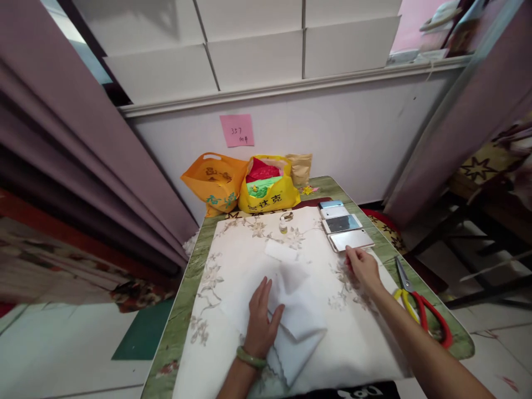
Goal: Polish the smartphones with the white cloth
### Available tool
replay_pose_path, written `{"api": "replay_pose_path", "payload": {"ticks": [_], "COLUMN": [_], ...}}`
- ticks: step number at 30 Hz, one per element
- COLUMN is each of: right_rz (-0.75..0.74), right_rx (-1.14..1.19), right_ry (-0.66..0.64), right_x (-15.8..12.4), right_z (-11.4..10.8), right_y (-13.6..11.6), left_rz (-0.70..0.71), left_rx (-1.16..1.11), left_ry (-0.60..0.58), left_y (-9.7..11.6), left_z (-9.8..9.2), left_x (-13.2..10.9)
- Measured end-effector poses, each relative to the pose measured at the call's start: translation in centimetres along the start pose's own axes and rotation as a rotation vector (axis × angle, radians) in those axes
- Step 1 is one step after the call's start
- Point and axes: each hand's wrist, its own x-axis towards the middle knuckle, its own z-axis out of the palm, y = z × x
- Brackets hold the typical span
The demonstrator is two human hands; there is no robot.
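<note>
My left hand [261,321], with a green bangle at the wrist, lies with fingers stretched out on a crumpled pale cloth [307,318]. Part of that cloth is hidden under the hand. To the right, the fingers of my right hand [364,269] are closed at the near edge of a silver smartphone [351,240]. This phone lies nearest me in a row. Beyond it are a white-framed phone with a dark screen [343,223] and, farther back, a pale phone [334,211] and a blue-black phone [331,204].
Scissors with red and yellow handles [409,299] lie at the table's right edge. A small bottle [283,225] stands on the flowered tablecloth [208,332]. At the back are an orange bag [214,185], a yellow bag [270,199] and a brown pouch [300,168].
</note>
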Motion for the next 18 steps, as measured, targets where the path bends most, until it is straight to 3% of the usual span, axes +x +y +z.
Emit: {"api": "replay_pose_path", "payload": {"ticks": [3, 5, 8, 11, 14, 18], "right_rz": [-0.170, -0.342, -0.592, -0.772, -0.843, -0.791], "right_rx": [-0.183, -0.339, -0.417, -0.476, -0.629, -0.607], "right_ry": [-0.249, -0.302, -0.411, -0.675, -0.844, -0.830], "right_x": [-3.4, -5.1, -7.4, -9.9, -12.3, -13.0], "right_z": [1.7, 3.0, 5.4, 8.0, 10.0, 9.5], "right_y": [-1.8, -3.4, -5.3, -5.8, -5.3, -4.8], "left_rz": [-0.087, -0.209, -0.372, -0.476, -0.536, -0.562], "left_rx": [0.136, 0.244, 0.405, 0.524, 0.538, 0.343], "left_ry": [0.109, 0.136, 0.088, -0.002, -0.068, -0.100], "left_y": [-1.5, -2.8, -4.2, -4.5, -4.3, -4.8], "left_z": [-1.7, -3.0, -4.7, -6.2, -7.1, -7.6], "left_x": [0.9, 1.6, 2.2, 2.3, 2.2, 1.9]}}
